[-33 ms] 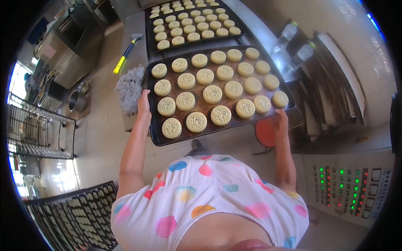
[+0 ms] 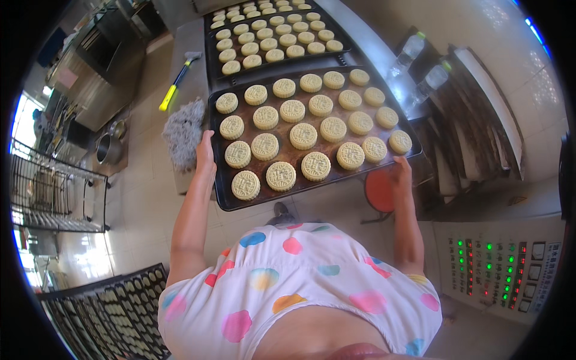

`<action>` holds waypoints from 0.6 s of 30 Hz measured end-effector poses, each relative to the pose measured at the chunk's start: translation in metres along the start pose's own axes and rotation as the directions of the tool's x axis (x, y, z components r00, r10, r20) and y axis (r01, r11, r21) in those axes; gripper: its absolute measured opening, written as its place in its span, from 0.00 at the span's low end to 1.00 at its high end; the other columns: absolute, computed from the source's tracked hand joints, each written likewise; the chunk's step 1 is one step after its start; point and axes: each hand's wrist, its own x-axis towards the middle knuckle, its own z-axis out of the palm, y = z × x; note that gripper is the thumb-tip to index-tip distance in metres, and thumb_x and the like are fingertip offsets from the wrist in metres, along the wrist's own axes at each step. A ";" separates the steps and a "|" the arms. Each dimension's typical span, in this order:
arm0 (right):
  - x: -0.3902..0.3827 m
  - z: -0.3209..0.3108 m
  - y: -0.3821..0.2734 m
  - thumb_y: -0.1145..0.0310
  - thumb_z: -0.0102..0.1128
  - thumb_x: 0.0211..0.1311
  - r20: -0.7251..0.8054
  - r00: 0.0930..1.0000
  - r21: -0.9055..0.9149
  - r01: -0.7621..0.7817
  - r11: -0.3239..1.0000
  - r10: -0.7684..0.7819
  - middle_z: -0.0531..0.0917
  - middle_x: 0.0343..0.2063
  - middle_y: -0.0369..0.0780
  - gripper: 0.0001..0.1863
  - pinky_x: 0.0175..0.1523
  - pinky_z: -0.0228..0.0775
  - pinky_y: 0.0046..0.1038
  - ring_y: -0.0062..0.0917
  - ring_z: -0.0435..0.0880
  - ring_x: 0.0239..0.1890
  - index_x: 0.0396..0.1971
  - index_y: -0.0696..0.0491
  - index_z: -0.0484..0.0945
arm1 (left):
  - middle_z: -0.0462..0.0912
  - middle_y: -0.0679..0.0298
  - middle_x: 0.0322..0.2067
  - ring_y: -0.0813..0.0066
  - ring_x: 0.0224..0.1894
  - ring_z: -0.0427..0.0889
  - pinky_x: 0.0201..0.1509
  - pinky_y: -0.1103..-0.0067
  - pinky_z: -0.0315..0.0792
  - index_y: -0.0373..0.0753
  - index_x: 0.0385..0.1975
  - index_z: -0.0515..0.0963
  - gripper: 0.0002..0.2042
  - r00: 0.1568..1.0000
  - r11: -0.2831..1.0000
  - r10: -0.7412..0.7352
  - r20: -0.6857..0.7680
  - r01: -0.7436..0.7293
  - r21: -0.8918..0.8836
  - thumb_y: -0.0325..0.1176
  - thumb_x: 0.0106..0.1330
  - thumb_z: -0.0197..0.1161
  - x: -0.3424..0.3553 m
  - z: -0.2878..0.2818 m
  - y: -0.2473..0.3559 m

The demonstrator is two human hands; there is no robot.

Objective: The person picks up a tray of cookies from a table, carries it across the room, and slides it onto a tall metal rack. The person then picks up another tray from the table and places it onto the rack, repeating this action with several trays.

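Observation:
A dark rectangular baking tray (image 2: pixel 284 133) is held out in front of me, carrying rows of round pale mooncakes (image 2: pixel 315 166) with stamped tops. My left hand (image 2: pixel 205 153) grips its left edge, thumb up along the rim and the other fingers mostly hidden beneath. At the right front corner, my right hand (image 2: pixel 400 171) is closed on the rim, its fingers partly out of sight under the tray. Just beyond the held tray lies another tray (image 2: pixel 288 65) of similar mooncakes, with more behind it. Beside my left hand is a grey fluffy cloth (image 2: pixel 185 133).
A yellow-handled scraper (image 2: pixel 174 87) lies beyond the cloth. Clear plastic bottles (image 2: pixel 433 78) and upright boards (image 2: pixel 474 132) stand at right, near a red stool (image 2: pixel 379 191) and a lit control panel (image 2: pixel 480 270). Left are a wire rack (image 2: pixel 51 201) and loaded trays (image 2: pixel 108 309).
The whole view has shifted very slightly. Both hands keep their hold on the tray.

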 end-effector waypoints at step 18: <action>0.130 0.013 0.009 0.71 0.56 0.47 -0.029 0.965 0.009 -0.259 0.966 0.260 0.78 0.33 0.33 0.12 0.36 0.69 0.28 0.26 0.78 0.34 0.35 0.47 0.72 | 0.66 0.50 0.55 0.64 0.55 0.67 0.59 0.73 0.60 0.22 0.56 0.60 0.45 0.987 0.930 -0.141 -0.077 0.159 0.332 0.60 0.51 0.62 0.094 0.035 -0.018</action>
